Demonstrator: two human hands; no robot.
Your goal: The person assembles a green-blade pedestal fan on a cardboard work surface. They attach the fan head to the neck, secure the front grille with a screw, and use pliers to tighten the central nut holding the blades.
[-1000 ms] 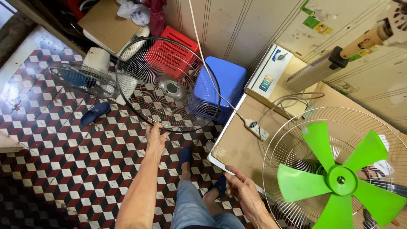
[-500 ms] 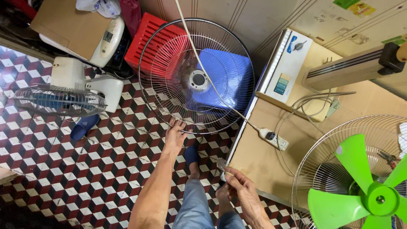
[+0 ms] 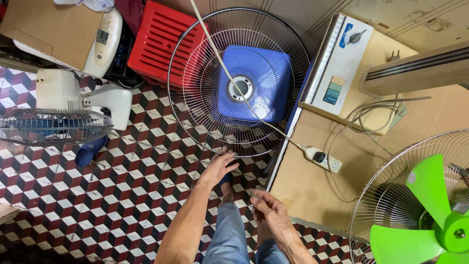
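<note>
The left hand (image 3: 217,168) has its grip closed on the bottom rim of a round wire fan guard (image 3: 239,80), held upright over a blue stool (image 3: 254,83). The right hand (image 3: 268,210) hovers near the desk (image 3: 312,190) edge, fingers loosely curled; whether it pinches anything I cannot tell.

Bare forearms with no sleeves, left hand (image 3: 217,168) and right hand (image 3: 268,210) ungloved, blue jeans (image 3: 229,239), dark blue slippers (image 3: 225,180).

We note a silver wire fan guard (image 3: 195,98) over a blue stool (image 3: 264,83), beside a red crate (image 3: 161,44). The floor (image 3: 122,195) shows red, black and white cube tiling. The fan blades (image 3: 420,215) are bright green; the desk (image 3: 312,181) is tan.
</note>
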